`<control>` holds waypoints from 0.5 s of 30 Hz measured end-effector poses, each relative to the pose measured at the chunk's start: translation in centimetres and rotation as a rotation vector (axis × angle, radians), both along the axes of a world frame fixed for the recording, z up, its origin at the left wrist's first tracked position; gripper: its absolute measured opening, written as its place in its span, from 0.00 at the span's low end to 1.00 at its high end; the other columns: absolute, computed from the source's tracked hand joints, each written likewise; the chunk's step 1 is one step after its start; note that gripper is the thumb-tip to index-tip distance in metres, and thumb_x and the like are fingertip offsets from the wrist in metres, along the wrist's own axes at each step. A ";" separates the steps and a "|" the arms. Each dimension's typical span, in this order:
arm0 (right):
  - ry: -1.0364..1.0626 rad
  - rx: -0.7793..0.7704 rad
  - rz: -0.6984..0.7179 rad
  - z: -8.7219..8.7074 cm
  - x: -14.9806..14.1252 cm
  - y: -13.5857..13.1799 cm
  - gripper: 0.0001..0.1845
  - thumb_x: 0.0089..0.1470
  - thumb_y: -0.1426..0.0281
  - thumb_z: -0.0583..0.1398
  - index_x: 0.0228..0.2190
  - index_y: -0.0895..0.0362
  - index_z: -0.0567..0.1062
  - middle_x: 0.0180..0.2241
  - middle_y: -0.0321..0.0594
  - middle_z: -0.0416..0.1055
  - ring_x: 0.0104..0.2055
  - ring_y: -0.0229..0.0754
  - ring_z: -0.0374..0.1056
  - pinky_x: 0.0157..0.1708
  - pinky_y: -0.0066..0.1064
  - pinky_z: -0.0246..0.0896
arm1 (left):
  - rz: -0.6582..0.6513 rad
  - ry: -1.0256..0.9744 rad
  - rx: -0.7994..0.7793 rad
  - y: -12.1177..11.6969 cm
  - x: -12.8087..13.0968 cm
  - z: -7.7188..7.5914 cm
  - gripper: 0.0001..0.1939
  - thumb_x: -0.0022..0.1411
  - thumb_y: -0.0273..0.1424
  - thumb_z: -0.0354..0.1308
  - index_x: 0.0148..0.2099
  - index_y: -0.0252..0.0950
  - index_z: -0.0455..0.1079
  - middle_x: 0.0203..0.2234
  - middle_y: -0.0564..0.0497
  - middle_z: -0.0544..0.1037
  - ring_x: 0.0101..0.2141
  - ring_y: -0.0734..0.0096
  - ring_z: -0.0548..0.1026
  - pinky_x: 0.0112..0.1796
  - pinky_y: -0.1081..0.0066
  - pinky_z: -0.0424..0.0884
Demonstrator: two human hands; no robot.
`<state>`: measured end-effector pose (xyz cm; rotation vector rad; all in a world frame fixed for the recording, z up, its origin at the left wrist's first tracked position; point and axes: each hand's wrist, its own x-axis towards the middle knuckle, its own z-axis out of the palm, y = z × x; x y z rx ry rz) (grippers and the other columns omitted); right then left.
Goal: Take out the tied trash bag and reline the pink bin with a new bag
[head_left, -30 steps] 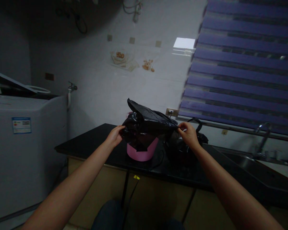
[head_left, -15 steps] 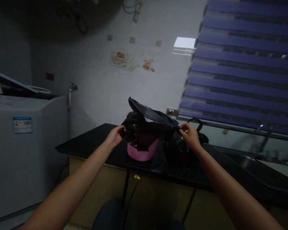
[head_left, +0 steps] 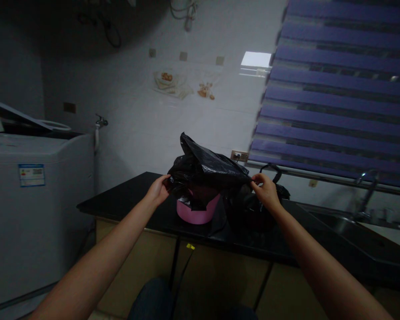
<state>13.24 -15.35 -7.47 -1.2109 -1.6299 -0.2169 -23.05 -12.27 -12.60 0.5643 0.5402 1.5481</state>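
Note:
A black plastic bag (head_left: 216,166) is stretched between my two hands over a pink bin (head_left: 196,216) on the dark countertop. My left hand (head_left: 159,189) pinches the bag's left side. At its right corner, my right hand (head_left: 264,189) grips the plastic between thumb and fingers. One flap of the bag sticks up at the upper left. The plastic covers the bin's top, so only the lower pink wall shows. Beside the bin, under my right hand, sits another dark, shiny bundle (head_left: 250,211) that looks like black plastic; its details are lost in shadow.
A washing machine (head_left: 36,195) with its lid raised stands at the left. The black countertop (head_left: 126,200) runs to a sink (head_left: 340,224) with a faucet (head_left: 368,195) at the right. A yellow-tipped strap (head_left: 190,246) hangs before the cabinet doors. A wall socket (head_left: 239,156) is behind.
The bag's raised flap has shifted slightly up and right, and its folds on the left have changed a little. Both hands keep their hold almost in place.

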 end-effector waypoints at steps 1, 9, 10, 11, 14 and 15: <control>0.003 0.001 -0.002 -0.1 0.1 0.0 0.09 0.42 0.65 0.55 0.26 0.57 0.68 0.27 0.40 0.68 0.30 0.39 0.63 0.34 0.32 0.59 | 0.000 -0.001 -0.001 0.0 0.0 0.0 0.07 0.58 0.20 0.53 0.30 0.32 0.71 0.22 0.48 0.76 0.22 0.71 0.74 0.27 0.73 0.72; 0.013 -0.006 -0.003 -0.3 0.4 -0.1 0.08 0.43 0.65 0.55 0.26 0.58 0.68 0.27 0.40 0.68 0.30 0.39 0.63 0.35 0.31 0.59 | 0.014 -0.007 0.001 -0.1 0.1 0.0 0.07 0.57 0.20 0.53 0.29 0.31 0.70 0.21 0.48 0.75 0.22 0.71 0.73 0.26 0.73 0.71; 0.019 -0.011 -0.009 -0.3 0.4 -0.2 0.08 0.42 0.66 0.55 0.26 0.58 0.68 0.27 0.40 0.68 0.30 0.39 0.63 0.35 0.32 0.59 | 0.017 -0.007 0.000 -0.1 0.1 0.0 0.08 0.58 0.20 0.52 0.29 0.31 0.70 0.21 0.48 0.75 0.21 0.72 0.73 0.26 0.73 0.71; 0.026 -0.019 -0.015 -0.2 0.3 -0.3 0.08 0.42 0.66 0.55 0.26 0.58 0.68 0.27 0.40 0.68 0.30 0.39 0.63 0.36 0.32 0.59 | 0.019 -0.006 -0.001 -0.2 0.1 0.0 0.08 0.58 0.20 0.52 0.29 0.31 0.70 0.20 0.48 0.75 0.21 0.72 0.73 0.26 0.73 0.71; 0.041 -0.035 -0.034 -0.2 0.3 -0.5 0.09 0.42 0.66 0.55 0.26 0.58 0.68 0.27 0.40 0.68 0.30 0.39 0.63 0.36 0.32 0.59 | 0.025 -0.005 -0.008 -0.3 0.1 0.1 0.09 0.58 0.20 0.52 0.28 0.32 0.70 0.20 0.49 0.75 0.21 0.72 0.73 0.25 0.73 0.71; 0.040 -0.037 -0.037 -0.3 0.4 -0.5 0.09 0.42 0.66 0.55 0.26 0.58 0.68 0.27 0.40 0.67 0.30 0.39 0.63 0.36 0.32 0.59 | 0.027 -0.005 -0.010 -0.4 0.1 0.1 0.09 0.58 0.20 0.52 0.28 0.32 0.70 0.19 0.49 0.75 0.20 0.72 0.72 0.24 0.73 0.70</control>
